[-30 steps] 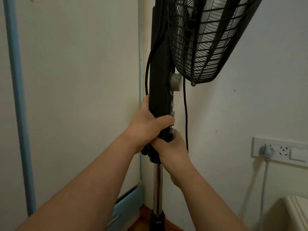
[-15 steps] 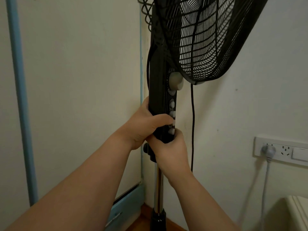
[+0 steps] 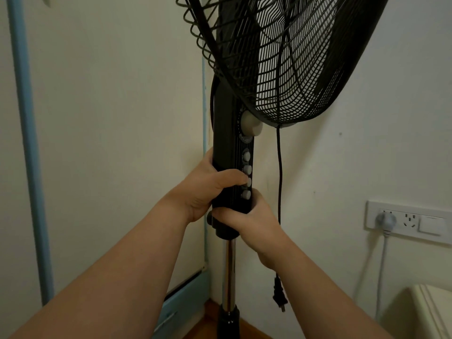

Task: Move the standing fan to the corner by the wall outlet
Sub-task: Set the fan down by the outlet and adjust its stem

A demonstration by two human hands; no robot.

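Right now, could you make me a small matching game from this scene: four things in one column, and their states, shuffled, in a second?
Things:
1. black plug of the fan's cord
2. white plug
3. left hand
4. shiny chrome pole

States:
A. sits in the white wall outlet strip
B. dangles free, in no socket
C. runs down below the black control column
D. grips the control column, thumb by the pale buttons

Pairs: 1-B, 2-A, 3-D, 4-C
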